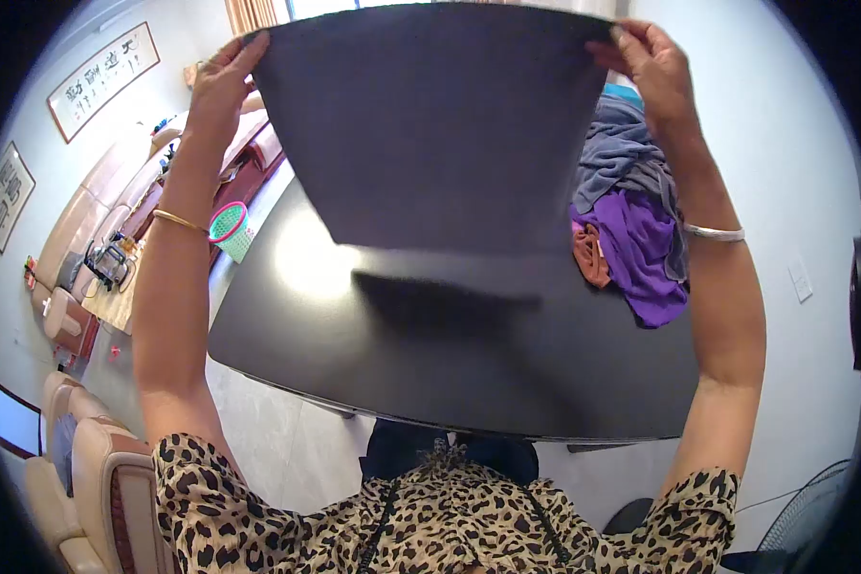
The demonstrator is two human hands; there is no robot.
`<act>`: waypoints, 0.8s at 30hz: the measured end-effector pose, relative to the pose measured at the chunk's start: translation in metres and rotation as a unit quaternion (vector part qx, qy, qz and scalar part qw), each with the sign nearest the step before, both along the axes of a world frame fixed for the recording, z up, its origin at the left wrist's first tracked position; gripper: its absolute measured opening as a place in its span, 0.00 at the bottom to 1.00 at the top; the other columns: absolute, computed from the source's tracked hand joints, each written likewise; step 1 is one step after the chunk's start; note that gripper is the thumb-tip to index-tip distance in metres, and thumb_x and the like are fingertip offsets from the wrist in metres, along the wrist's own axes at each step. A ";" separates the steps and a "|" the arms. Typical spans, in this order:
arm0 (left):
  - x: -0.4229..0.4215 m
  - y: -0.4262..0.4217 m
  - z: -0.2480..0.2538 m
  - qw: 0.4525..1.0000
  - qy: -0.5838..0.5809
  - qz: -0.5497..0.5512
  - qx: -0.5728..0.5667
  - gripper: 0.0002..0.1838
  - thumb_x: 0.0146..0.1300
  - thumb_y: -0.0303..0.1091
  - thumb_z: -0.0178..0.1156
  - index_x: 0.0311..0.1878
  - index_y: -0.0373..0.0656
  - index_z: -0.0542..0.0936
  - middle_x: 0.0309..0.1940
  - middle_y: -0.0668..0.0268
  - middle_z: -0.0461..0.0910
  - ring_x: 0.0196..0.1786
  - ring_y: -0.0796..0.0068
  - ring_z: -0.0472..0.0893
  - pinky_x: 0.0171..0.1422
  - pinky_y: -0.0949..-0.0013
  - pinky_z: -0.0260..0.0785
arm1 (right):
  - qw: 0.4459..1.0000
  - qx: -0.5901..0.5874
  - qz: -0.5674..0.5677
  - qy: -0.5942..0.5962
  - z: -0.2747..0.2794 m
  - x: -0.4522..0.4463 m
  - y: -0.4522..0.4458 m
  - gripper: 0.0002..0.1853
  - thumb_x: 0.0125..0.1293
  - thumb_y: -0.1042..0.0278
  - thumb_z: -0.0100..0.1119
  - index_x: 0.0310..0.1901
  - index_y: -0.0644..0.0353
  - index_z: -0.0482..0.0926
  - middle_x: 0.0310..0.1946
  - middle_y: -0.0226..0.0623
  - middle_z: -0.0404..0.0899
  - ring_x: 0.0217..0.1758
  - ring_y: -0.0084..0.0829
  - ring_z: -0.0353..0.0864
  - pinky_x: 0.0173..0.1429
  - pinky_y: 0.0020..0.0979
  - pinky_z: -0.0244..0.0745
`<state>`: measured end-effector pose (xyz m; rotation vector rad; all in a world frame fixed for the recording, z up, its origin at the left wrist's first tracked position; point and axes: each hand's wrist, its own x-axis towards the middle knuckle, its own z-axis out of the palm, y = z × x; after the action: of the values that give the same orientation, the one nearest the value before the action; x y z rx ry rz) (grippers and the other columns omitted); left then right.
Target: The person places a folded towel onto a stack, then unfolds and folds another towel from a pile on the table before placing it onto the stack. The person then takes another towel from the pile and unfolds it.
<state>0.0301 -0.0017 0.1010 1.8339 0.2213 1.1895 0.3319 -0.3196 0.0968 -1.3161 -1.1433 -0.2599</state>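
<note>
A dark grey cloth (440, 124) hangs spread out in front of me, above the black table (430, 373). My left hand (228, 78) pinches its upper left corner between thumb and fingers. At the upper right corner, my right hand (652, 72) is closed on the edge, some of its fingers curled behind the fabric. The lower edge of the cloth appears just over the tabletop, where its shadow falls. Beside my right forearm lies a heap of crumpled cloths: grey (617, 143), purple (646, 253) and brown (591, 256), with a bit of turquoise at the back.
A green and pink plastic basket (231, 228) stands beyond the table's left side. Farther left are a beige sofa (115, 187), a low table with items on it, and a padded chair (115, 469). A fan (808, 512) stands at the lower right, near the wall.
</note>
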 end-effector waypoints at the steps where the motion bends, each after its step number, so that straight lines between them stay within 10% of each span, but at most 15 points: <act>1: -0.003 -0.003 0.006 1.000 -0.003 -0.006 0.005 0.15 0.65 0.43 0.62 0.49 0.45 0.82 0.40 0.75 0.82 0.43 0.85 0.77 0.50 0.74 0.68 | 0.999 0.024 0.011 -0.020 0.008 0.001 -0.002 0.14 0.72 0.69 0.51 0.53 0.71 0.72 0.45 0.46 0.81 0.46 0.34 0.84 0.55 0.31 0.80; 5: -0.030 -0.040 -0.011 0.999 -0.027 0.006 0.022 0.14 0.66 0.40 0.60 0.49 0.42 0.81 0.39 0.73 0.82 0.41 0.84 0.78 0.51 0.74 0.68 | 0.997 0.022 -0.059 -0.034 -0.013 -0.054 -0.039 0.14 0.72 0.69 0.50 0.52 0.71 0.73 0.45 0.45 0.80 0.49 0.34 0.83 0.58 0.31 0.76; 7: -0.056 -0.053 -0.036 0.974 0.135 0.159 0.084 0.11 0.66 0.35 0.59 0.47 0.41 0.81 0.38 0.71 0.81 0.40 0.82 0.78 0.51 0.74 0.69 | 0.996 -0.024 -0.087 0.008 -0.048 -0.070 -0.064 0.10 0.70 0.71 0.53 0.49 0.66 0.76 0.44 0.39 0.80 0.43 0.27 0.83 0.53 0.26 0.76; 9: -0.087 -0.077 -0.069 0.951 0.208 0.092 0.210 0.09 0.62 0.27 0.60 0.45 0.40 0.82 0.35 0.68 0.80 0.38 0.78 0.78 0.48 0.73 0.70 | 0.995 -0.073 -0.052 -0.041 -0.092 -0.075 -0.089 0.08 0.69 0.74 0.54 0.47 0.65 0.77 0.45 0.37 0.79 0.43 0.24 0.81 0.52 0.25 0.75; 17: -0.159 -0.122 -0.165 0.908 0.371 -0.181 0.071 0.08 0.55 0.20 0.62 0.39 0.38 0.83 0.32 0.64 0.83 0.35 0.78 0.81 0.40 0.73 0.72 | 0.898 -0.391 0.120 0.163 -0.170 -0.150 -0.165 0.05 0.58 0.82 0.58 0.37 0.67 0.78 0.32 0.37 0.79 0.35 0.24 0.80 0.42 0.25 0.75; 24: -0.165 -0.116 -0.173 0.933 0.301 -0.184 -0.067 0.09 0.63 0.32 0.63 0.37 0.34 0.80 0.28 0.72 0.78 0.32 0.84 0.74 0.37 0.79 0.67 | 0.924 -0.340 0.121 0.122 -0.164 -0.143 -0.157 0.05 0.58 0.76 0.61 0.36 0.65 0.77 0.33 0.35 0.79 0.36 0.23 0.77 0.43 0.24 0.71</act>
<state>-0.1347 -0.1180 -0.0715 1.9635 0.2769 0.3234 0.1894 -0.4771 -0.0669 -1.7233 -1.2122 0.5219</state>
